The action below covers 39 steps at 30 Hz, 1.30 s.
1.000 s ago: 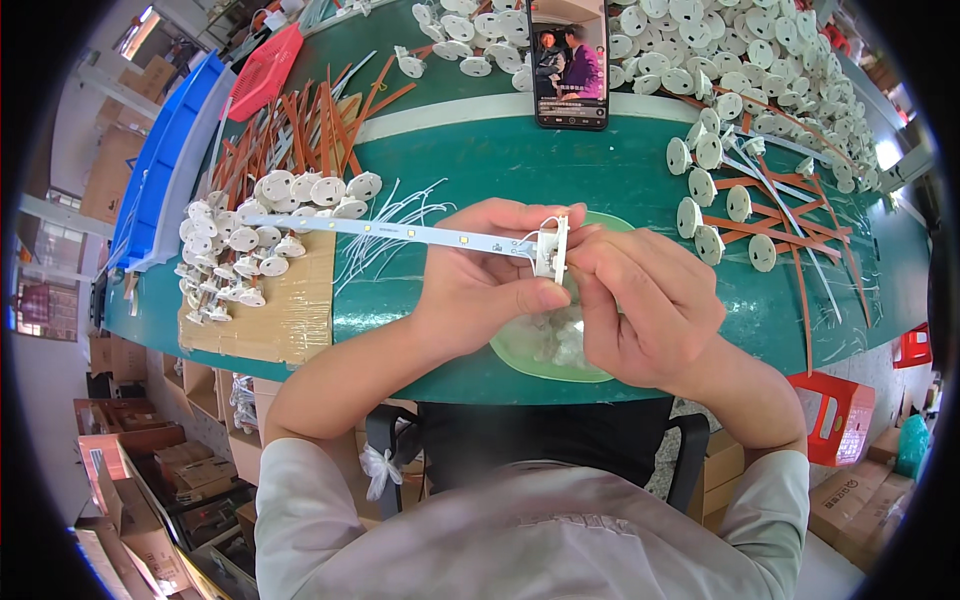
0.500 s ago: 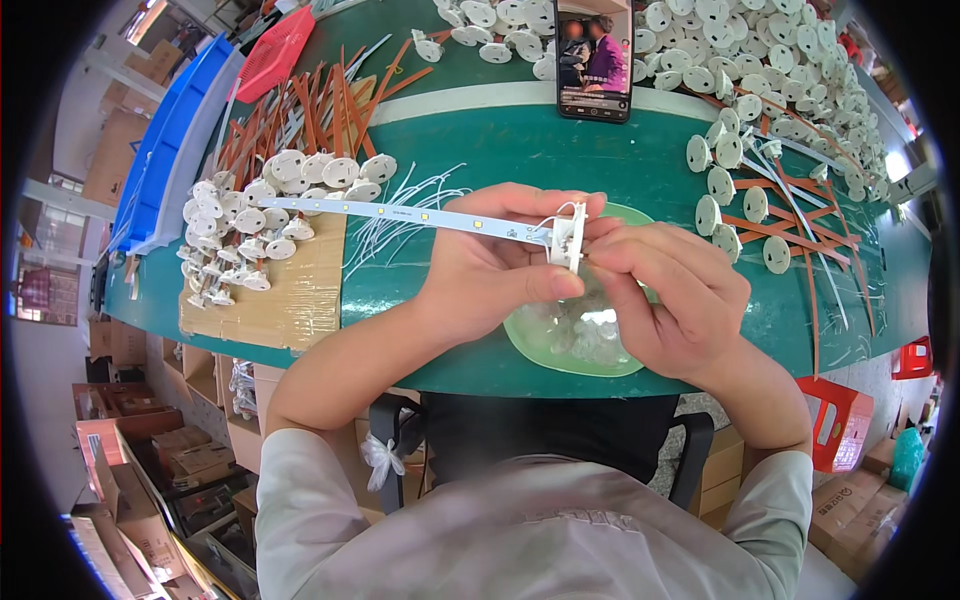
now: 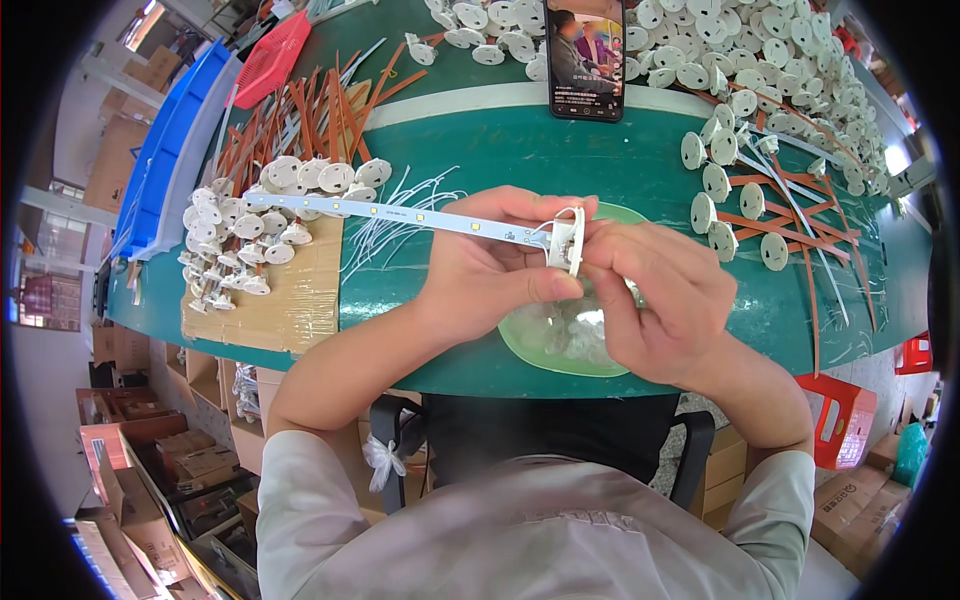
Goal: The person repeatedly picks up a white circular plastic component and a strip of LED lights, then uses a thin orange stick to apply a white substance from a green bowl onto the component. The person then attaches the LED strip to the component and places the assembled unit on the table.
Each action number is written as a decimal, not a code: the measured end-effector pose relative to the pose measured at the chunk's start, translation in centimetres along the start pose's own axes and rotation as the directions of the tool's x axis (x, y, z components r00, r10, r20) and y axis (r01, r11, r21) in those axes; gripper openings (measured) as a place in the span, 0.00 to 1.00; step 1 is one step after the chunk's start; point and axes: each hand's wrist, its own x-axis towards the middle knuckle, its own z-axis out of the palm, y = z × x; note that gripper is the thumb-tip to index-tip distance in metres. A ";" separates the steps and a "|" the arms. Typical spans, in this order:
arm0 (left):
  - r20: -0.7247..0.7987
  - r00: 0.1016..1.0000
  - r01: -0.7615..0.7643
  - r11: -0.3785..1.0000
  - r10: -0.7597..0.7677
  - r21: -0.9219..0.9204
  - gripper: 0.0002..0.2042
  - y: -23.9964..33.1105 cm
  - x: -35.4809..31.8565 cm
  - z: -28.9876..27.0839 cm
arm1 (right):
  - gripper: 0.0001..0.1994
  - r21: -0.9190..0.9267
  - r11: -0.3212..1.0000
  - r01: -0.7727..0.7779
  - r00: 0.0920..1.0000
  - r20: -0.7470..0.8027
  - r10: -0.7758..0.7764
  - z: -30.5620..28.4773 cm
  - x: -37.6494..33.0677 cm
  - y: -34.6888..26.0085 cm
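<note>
My left hand (image 3: 468, 268) is closed around a white round end cap (image 3: 570, 245), thumb below and fingers above. A narrow LED strip (image 3: 400, 214) runs left from the cap, with a thin white wire looping at their joint. My right hand (image 3: 668, 300) is closed, its thumb and fingertips pinched against the cap's right face. Whatever those fingertips grip is hidden. Under both hands is a light green bowl (image 3: 540, 352) holding small clear or shiny pieces that I cannot make out.
White caps (image 3: 285, 172) crowd a cardboard sheet (image 3: 300, 300) at left, beside loose white wires (image 3: 395, 220). Brown and white strips (image 3: 325, 110) lie behind, near a blue bin (image 3: 165, 165) and red basket (image 3: 272, 60). A phone (image 3: 585, 60) stands at the back; more caps (image 3: 770, 45) are heaped right.
My right hand has shifted slightly left and turned a little against the cap. The cap and strip stay in my left hand, nearly still. The view has shifted slightly.
</note>
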 end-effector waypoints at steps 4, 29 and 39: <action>-0.043 0.999 0.026 0.998 -0.029 -0.051 0.26 0.0 0.0 0.2 | 0.08 -0.036 0.999 -0.001 0.998 -0.058 -0.001 0.7 -0.2 -0.1; -0.446 0.894 0.389 0.417 0.044 0.821 0.33 14.7 1.3 -5.7 | 0.08 -0.046 0.989 -0.142 0.990 -0.031 0.140 -0.1 0.0 0.8; -0.595 0.743 0.572 -0.752 0.307 0.327 0.27 23.0 -3.1 -9.8 | 0.07 -0.067 0.996 -0.067 0.994 0.083 0.073 0.7 -0.2 0.9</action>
